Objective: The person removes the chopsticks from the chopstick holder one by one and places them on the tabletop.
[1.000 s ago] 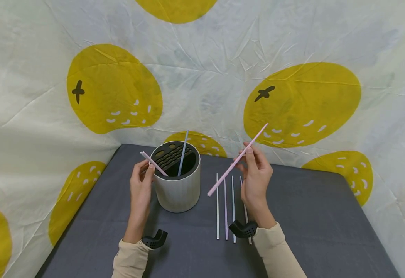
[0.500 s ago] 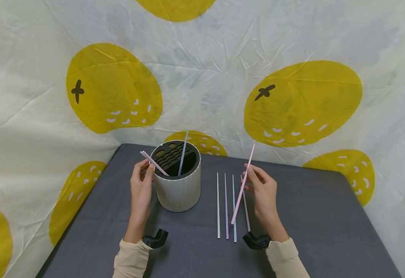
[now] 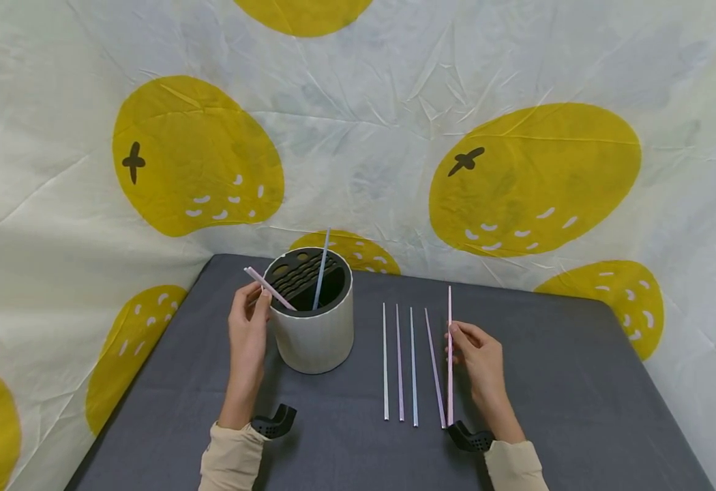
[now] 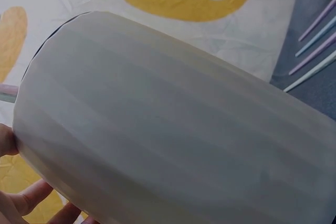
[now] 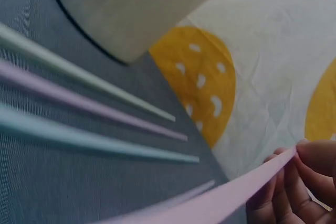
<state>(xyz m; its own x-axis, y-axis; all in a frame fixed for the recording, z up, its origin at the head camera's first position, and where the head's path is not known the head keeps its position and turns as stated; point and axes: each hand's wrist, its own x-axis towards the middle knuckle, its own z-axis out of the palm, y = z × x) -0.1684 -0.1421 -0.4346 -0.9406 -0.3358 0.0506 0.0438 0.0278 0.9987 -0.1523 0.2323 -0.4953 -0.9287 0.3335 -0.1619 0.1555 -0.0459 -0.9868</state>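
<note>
My left hand (image 3: 249,327) holds the left side of a white cylindrical utensil holder (image 3: 314,346) near its rim, thumb and fingers against the wall. Two chopsticks, one pink (image 3: 268,287) and one pale green (image 4: 7,97), lean out over that rim, and a blue chopstick (image 3: 322,269) stands in the open compartment. My right hand (image 3: 483,359) pinches a pink chopstick (image 3: 450,382) between thumb and fingers, close over the table and pointing away from me. Just left of it lies a light purple chopstick (image 3: 434,368).
Further left on the dark grey table (image 3: 346,450) lie a pale green chopstick (image 3: 385,361), a purple chopstick (image 3: 399,361) and a light blue chopstick (image 3: 414,368), roughly parallel. A white cloth (image 3: 364,157) with yellow fruit prints hangs behind the table.
My right hand has lowered and moved right with the pink chopstick, which has turned from slanted to straight, right of the table row. My left hand stays at the holder.
</note>
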